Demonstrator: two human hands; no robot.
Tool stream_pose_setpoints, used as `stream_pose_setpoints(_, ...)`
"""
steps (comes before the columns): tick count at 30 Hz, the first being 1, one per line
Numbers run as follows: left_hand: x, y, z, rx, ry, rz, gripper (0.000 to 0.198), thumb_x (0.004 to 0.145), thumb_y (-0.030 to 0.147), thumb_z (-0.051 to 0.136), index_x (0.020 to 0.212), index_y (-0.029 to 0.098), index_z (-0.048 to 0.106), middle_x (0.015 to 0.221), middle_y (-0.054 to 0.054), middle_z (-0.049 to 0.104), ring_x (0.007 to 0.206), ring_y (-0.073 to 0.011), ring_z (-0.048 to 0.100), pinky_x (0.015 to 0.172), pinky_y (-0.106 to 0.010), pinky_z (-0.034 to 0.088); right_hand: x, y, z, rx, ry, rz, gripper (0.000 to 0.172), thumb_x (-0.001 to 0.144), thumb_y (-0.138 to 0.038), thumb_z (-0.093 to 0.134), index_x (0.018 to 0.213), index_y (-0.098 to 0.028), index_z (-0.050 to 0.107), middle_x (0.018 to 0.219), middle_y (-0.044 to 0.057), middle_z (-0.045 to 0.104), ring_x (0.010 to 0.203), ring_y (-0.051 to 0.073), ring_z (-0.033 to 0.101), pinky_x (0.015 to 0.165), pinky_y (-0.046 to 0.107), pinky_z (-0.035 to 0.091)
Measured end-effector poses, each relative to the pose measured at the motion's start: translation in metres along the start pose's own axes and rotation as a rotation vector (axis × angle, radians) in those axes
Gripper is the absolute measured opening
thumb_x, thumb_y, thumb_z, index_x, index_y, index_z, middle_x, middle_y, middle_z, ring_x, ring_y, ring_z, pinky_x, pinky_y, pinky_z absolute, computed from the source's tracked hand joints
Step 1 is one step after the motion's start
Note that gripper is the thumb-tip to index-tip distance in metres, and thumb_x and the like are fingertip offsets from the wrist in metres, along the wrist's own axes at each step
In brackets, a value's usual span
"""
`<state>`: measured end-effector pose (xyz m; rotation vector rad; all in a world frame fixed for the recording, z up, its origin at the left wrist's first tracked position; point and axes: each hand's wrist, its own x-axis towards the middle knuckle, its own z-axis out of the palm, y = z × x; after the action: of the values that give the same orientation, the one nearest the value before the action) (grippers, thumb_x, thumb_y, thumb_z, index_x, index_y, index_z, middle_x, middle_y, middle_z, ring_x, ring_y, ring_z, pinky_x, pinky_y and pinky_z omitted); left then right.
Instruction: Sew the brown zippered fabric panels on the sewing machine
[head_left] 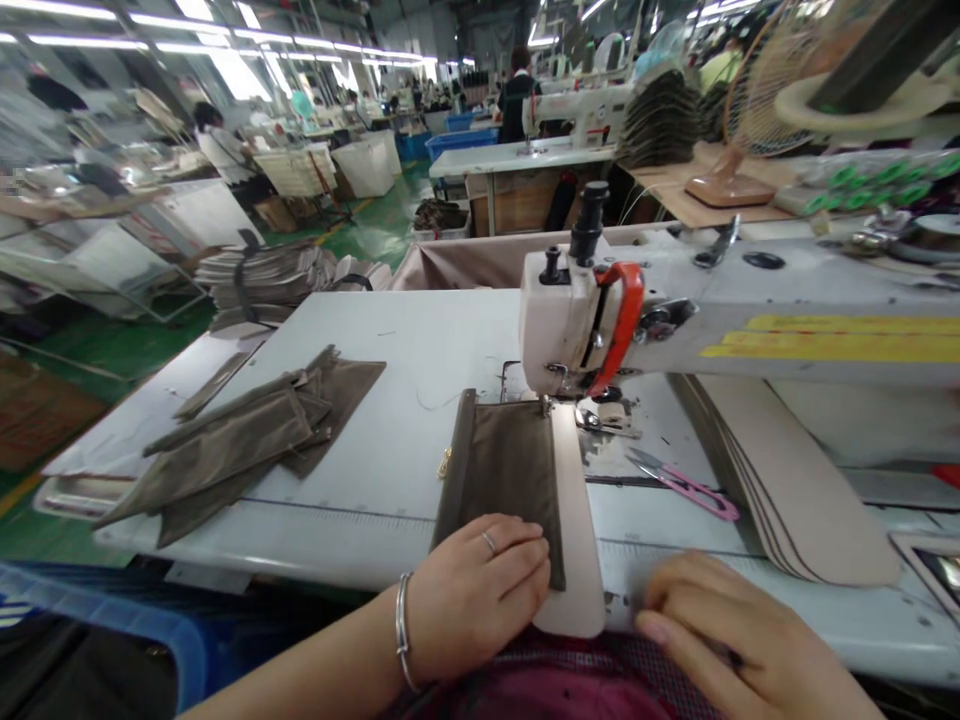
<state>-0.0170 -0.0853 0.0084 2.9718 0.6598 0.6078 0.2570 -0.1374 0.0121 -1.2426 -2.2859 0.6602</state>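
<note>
My left hand [484,575], with a ring and a bracelet, lies flat on the lower part of a dark brown fabric piece [510,460]. Beneath that fabric is a pale panel [577,560] with a rounded end. The fabric's upper right corner is under the head of a sewing machine [559,310]. A small gold zipper pull [445,462] hangs at its left edge. My right hand [720,625] is off the fabric, above the table's front edge, with its fingers curled together and slightly blurred; whether anything is in them is hidden.
Pink-handled scissors [694,485] lie right of the needle area. Stacked pale panels [802,480] rest farther right. Brown fabric pieces [247,430] are piled on the table's left. A blue bin [187,650] stands at lower left. People and a fan [757,110] are behind.
</note>
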Motion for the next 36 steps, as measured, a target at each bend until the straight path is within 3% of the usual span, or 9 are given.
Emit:
stream_pose_setpoints(1, 0.000, 0.002, 0.000, 0.022, 0.017, 0.015, 0.019, 0.091, 0.017, 0.059, 0.108, 0.011, 0.064, 0.113, -0.005, 0.067, 0.110, -0.0202, 0.058, 0.100, -0.035, 0.050, 0.005, -0.001, 0.006, -0.068, 0.058, -0.016, 0.010, 0.095, -0.026, 0.051, 0.090, -0.025, 0.060, 0.099, 0.002, 0.064, 0.093, 0.016, 0.061, 0.079, 0.027, 0.052)
stream_pose_setpoints(3, 0.001, 0.006, 0.000, 0.042, 0.048, 0.017, 0.018, 0.090, 0.015, 0.059, 0.106, 0.010, 0.065, 0.110, -0.005, 0.068, 0.107, -0.0201, 0.059, 0.098, -0.035, 0.051, 0.017, -0.001, 0.017, -0.175, 0.112, -0.063, 0.020, 0.094, -0.025, 0.052, 0.113, -0.026, 0.059, 0.123, 0.005, 0.059, 0.112, 0.020, 0.055, 0.094, 0.036, 0.048)
stream_pose_setpoints(10, 0.006, 0.015, 0.002, 0.059, 0.049, -0.034, 0.015, 0.093, 0.014, 0.053, 0.102, 0.012, 0.065, 0.103, -0.006, 0.069, 0.105, -0.0190, 0.060, 0.097, -0.034, 0.052, 0.028, 0.001, 0.032, -0.312, 0.095, -0.154, 0.039, 0.094, -0.025, 0.052, 0.133, -0.023, 0.051, 0.125, 0.008, 0.059, 0.111, 0.021, 0.055, 0.092, 0.039, 0.047)
stream_pose_setpoints(13, 0.013, 0.010, -0.002, -0.042, 0.012, -0.107, 0.016, 0.094, 0.022, 0.052, 0.099, 0.014, 0.065, 0.101, -0.005, 0.069, 0.102, -0.0177, 0.061, 0.097, -0.032, 0.051, 0.025, 0.004, 0.031, -0.367, 0.095, -0.209, 0.041, 0.093, -0.022, 0.052, 0.134, -0.025, 0.052, 0.126, 0.008, 0.059, 0.111, 0.022, 0.056, 0.089, 0.037, 0.048)
stream_pose_setpoints(18, 0.031, -0.016, -0.006, -0.019, -0.115, -0.225, 0.039, 0.095, 0.032, 0.050, 0.132, 0.017, 0.051, 0.140, -0.008, 0.050, 0.134, -0.0257, 0.041, 0.116, -0.048, 0.032, 0.029, 0.004, 0.030, -0.410, 0.129, -0.249, 0.034, 0.092, -0.020, 0.051, 0.125, -0.023, 0.059, 0.121, 0.008, 0.062, 0.106, 0.022, 0.057, 0.085, 0.036, 0.049)
stream_pose_setpoints(24, 0.039, -0.036, 0.002, 0.056, -0.196, -0.255, 0.040, 0.099, 0.031, 0.043, 0.136, 0.018, 0.046, 0.145, -0.007, 0.046, 0.136, -0.0250, 0.038, 0.117, -0.051, 0.027, 0.039, 0.004, 0.028, -0.425, 0.130, -0.259, 0.032, 0.093, -0.020, 0.050, 0.123, -0.021, 0.060, 0.119, 0.010, 0.061, 0.103, 0.023, 0.057, 0.083, 0.037, 0.049)
stream_pose_setpoints(27, 0.037, -0.035, 0.000, 0.053, -0.165, -0.205, 0.037, 0.098, 0.030, 0.044, 0.131, 0.016, 0.051, 0.139, -0.008, 0.052, 0.133, -0.0246, 0.043, 0.116, -0.048, 0.031, 0.043, 0.007, 0.028, -0.418, 0.119, -0.243, 0.033, 0.093, -0.021, 0.049, 0.125, -0.022, 0.058, 0.119, 0.010, 0.060, 0.104, 0.023, 0.057, 0.084, 0.038, 0.048)
stream_pose_setpoints(31, 0.027, -0.030, 0.000, -0.007, -0.077, -0.086, 0.027, 0.097, 0.025, 0.046, 0.118, 0.014, 0.060, 0.125, -0.007, 0.063, 0.122, -0.0187, 0.053, 0.112, -0.036, 0.040, 0.046, 0.013, 0.029, -0.422, 0.109, -0.221, 0.036, 0.094, -0.021, 0.048, 0.129, -0.023, 0.055, 0.122, 0.009, 0.058, 0.106, 0.023, 0.055, 0.088, 0.039, 0.047)
stream_pose_setpoints(36, 0.020, -0.036, 0.004, -0.055, -0.072, -0.014, 0.028, 0.098, 0.017, 0.041, 0.120, 0.011, 0.058, 0.126, -0.008, 0.063, 0.122, -0.0165, 0.054, 0.112, -0.031, 0.040, 0.053, 0.017, 0.028, -0.419, 0.094, -0.174, 0.037, 0.094, -0.019, 0.049, 0.131, -0.023, 0.052, 0.125, 0.008, 0.056, 0.109, 0.024, 0.052, 0.091, 0.041, 0.044)
